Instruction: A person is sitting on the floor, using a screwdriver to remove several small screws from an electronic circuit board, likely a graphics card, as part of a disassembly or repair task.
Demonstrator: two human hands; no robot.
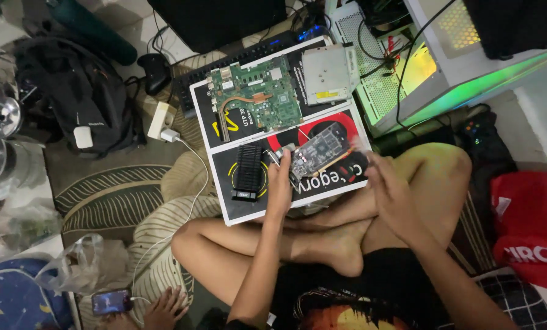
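At frame center, the left hand [279,183] and right hand [388,186] both grip a grey circuit card [318,154] over a flat box [249,208].

Dim, warm indoor light; a green-yellow glow spills from the open computer case [463,67] at upper right. Corners fall into shadow, edges bend slightly; the hands look perhaps motion-blurred.

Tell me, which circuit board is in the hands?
The smaller grey board, held by the left hand and right hand. The bigger green board with the copper pipe lies untouched farther away.
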